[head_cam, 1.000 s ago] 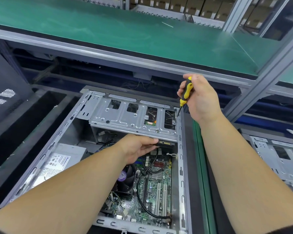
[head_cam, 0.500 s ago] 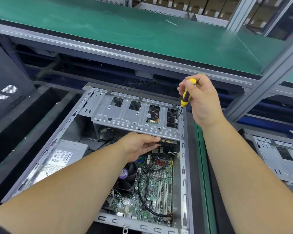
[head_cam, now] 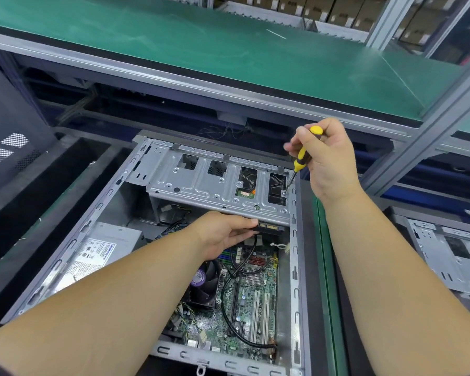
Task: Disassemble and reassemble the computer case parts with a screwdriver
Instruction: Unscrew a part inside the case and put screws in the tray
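An open grey computer case (head_cam: 296, 267) lies flat in front of me, with its motherboard (head_cam: 253, 302) and a silver drive cage (head_cam: 201, 188) showing. My right hand (head_cam: 329, 158) grips a yellow and black screwdriver (head_cam: 300, 161). Its tip rests on a screw (head_cam: 285, 193) at the cage's right corner. My left hand (head_cam: 223, 232) reaches under the cage's front edge and holds the black drive (head_cam: 272, 228) sitting there, thumb along its top edge.
A power supply (head_cam: 98, 251) with a white label fills the case's left side, and a fan (head_cam: 204, 283) sits mid-board. A black side panel (head_cam: 8, 147) leans at the left. A second open case (head_cam: 451, 256) lies at the right. A green shelf (head_cam: 228, 47) spans above.
My right hand has slid up the screwdriver handle and turned it, with the tip staying on the corner screw. My left hand keeps its hold under the cage.
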A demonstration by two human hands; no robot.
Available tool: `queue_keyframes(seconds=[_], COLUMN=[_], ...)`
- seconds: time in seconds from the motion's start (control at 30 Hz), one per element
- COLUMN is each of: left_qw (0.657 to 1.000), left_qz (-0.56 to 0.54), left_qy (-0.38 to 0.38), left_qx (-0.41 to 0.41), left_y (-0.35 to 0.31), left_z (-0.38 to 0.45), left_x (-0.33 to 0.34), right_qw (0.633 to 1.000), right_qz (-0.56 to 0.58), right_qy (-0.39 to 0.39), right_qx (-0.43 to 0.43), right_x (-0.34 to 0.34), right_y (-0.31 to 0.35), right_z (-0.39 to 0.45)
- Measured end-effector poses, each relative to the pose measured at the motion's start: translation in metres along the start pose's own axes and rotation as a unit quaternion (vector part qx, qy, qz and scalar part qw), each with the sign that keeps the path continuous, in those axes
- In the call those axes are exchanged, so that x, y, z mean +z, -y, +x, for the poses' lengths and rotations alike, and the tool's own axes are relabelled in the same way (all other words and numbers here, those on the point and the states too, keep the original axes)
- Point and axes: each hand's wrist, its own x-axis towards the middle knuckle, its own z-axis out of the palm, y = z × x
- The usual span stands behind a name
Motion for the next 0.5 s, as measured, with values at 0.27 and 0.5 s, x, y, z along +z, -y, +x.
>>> queue_keyframes(seconds=[0.27,0.5], left_qw=[1.0,1.0], left_qz=[0.005,0.011], left_qy=[0.003,0.003], left_qx=[0.001,0.003], left_y=[0.0008,0.0009], left_z=[-0.0002,0.0004], left_x=[-0.0011,-0.0012], right_qw=[0.995,0.996], right_qz=[0.08,0.09], right_qy=[0.062,-0.012], right_qx=[-0.007,-0.003], right_x=[-0.0014,-0.0004], right_y=[-0.003,-0.0031], right_z=[-0.0028,-0.0013])
